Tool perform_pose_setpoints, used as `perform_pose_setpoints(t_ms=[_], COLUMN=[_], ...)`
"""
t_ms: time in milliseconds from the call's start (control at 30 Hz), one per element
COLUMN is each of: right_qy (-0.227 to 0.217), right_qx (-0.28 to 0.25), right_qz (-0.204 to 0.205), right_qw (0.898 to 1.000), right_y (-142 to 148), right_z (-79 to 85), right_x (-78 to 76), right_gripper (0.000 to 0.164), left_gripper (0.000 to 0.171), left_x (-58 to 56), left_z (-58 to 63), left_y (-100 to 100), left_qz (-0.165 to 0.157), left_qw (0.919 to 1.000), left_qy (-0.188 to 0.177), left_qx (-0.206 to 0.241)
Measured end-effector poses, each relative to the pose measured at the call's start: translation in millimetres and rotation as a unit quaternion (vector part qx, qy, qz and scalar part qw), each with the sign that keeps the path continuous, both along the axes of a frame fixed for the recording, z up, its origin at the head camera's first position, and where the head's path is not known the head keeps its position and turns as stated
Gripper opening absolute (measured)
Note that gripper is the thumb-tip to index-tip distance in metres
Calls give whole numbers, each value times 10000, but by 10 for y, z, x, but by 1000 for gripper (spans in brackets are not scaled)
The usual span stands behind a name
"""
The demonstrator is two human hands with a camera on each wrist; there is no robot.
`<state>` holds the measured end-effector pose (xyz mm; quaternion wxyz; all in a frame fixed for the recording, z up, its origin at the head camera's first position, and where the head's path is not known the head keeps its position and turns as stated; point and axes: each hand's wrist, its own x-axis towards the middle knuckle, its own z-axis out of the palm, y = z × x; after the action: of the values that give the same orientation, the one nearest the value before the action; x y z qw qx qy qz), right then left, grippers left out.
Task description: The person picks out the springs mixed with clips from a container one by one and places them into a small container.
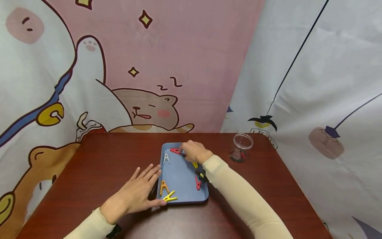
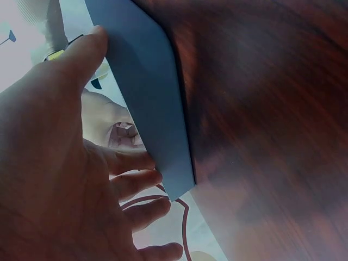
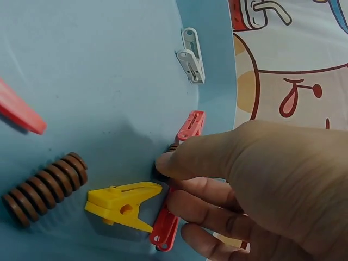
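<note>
My right hand (image 1: 195,151) reaches into the far end of a blue tray (image 1: 182,199). Its thumb and fingers pinch a small dark ribbed cylinder (image 3: 173,147), mostly hidden under the thumb. Beside those fingers lie a red clip (image 3: 191,125), another red clip (image 3: 164,228) and a yellow clip (image 3: 124,204). A brown ribbed cylinder (image 3: 46,189) rests on the tray floor. My left hand (image 1: 135,191) lies along the tray's left side, fingers spread, fingertips at the rim and thumb by the near corner. Close to that thumb are a yellow clip (image 1: 170,197) and an orange clip (image 1: 163,188).
A white clip (image 1: 166,158) leans near the tray's left wall, and a red clip (image 1: 198,183) sits at the right. A clear jar (image 1: 243,141) holding dark and red pieces stands right of the tray on the brown table (image 1: 119,149). Printed cloth hangs behind.
</note>
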<state>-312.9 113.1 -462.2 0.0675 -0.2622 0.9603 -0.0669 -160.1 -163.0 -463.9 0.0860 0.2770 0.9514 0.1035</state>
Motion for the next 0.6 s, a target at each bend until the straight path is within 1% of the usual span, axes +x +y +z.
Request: perform_pose_setpoints(t_ms=[233, 467, 600], right_qy=[-55, -83, -147], right_qx=[-59, -70, -108], right_qz=[-65, -117, -65], right_qw=[9999, 9999, 9998], right_y=[18, 39, 48], right_z=[-13, -9, 0], right_x=[29, 29, 45], right_gripper=[31, 20, 20], left_gripper=[121, 121, 121], left_x=[5, 7, 7], left_z=[5, 22, 25], left_y=[13, 21, 21], left_qz=[0, -11, 8], left_qw=[10000, 10000, 10000], left_qy=[-37, 2, -7], left_qx=[-22, -32, -31])
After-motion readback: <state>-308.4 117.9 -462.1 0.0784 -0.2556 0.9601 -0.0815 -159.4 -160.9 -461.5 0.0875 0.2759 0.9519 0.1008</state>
